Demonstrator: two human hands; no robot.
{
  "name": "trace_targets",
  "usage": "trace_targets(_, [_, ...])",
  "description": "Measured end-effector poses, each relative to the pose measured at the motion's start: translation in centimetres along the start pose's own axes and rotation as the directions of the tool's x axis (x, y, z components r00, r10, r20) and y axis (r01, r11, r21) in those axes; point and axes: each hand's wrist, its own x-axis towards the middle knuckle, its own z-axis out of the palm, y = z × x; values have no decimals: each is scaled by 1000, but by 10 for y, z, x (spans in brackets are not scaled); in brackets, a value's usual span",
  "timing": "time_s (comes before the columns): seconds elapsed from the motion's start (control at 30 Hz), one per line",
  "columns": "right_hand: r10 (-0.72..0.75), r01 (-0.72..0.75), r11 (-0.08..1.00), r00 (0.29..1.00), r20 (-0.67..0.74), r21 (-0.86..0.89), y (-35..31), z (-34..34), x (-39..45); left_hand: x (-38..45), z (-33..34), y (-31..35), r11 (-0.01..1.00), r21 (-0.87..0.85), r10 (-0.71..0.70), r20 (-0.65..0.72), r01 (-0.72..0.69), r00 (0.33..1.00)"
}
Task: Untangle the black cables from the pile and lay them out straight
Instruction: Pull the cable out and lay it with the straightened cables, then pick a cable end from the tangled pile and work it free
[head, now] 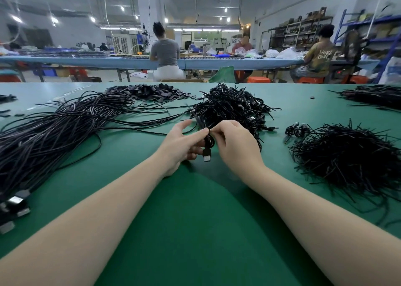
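Observation:
A tangled pile of coiled black cables (232, 105) lies on the green table (195, 220) just beyond my hands. Both hands hold one small coiled black cable (208, 141) whose USB plug (207, 155) hangs down. My left hand (182, 149) holds the coil from the left, index finger and thumb at its top. My right hand (236, 144) pinches the top of the coil, where a thin tie seems to sit. A long bundle of straightened black cables (54, 131) stretches across the left side, its plugs at the near left edge.
A heap of thin black ties (347, 164) lies at the right. A flat pile of small black pieces (152, 92) sits at the back, another black pile (377, 97) at far right. People sit at a blue bench (86, 61) behind.

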Motion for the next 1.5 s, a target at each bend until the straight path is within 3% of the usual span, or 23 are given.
trace_targets(0.13, [-89, 100, 985, 993, 79, -140, -3, 4, 0, -1, -6, 2, 996, -78, -40, 8, 40, 999])
trace_targets(0.23, [16, -15, 999, 999, 41, -34, 1, 3, -1, -4, 0, 3, 1000, 15, -3, 73, 2, 997])
trace_targets(0.43, [118, -119, 988, 993, 10, 94, 4, 3, -2, -2, -3, -3, 999, 3, 38, 90, -38, 995])
trace_targets(0.63, [120, -130, 969, 991, 60, 211, 5, 7, -1, 0, -3, -12, 972, 63, 226, 6, -226, 974])
trace_targets(0.8, [71, -87, 966, 995, 76, 243, -2, 12, -2, 4, -4, -14, 971, 56, 234, -55, -231, 971])
trace_targets(1.0, [76, -81, 971, 997, 30, 224, 2, 9, -1, 3, -2, -13, 978, 39, 205, -21, -204, 979])
trace_targets(1.13, [99, -103, 976, 995, 30, 190, 3, 10, 0, 0, -1, -12, 956, 72, 282, 51, -285, 958])
trace_targets(1.3, [44, -39, 988, 998, -34, 147, -1, 5, 0, 4, 0, -11, 974, 105, 202, -19, -199, 979])
trace_targets(1.5, [-80, 80, 997, 997, 10, -14, -3, 2, -1, 5, -4, -3, 999, -37, 5, 15, -5, 1000])
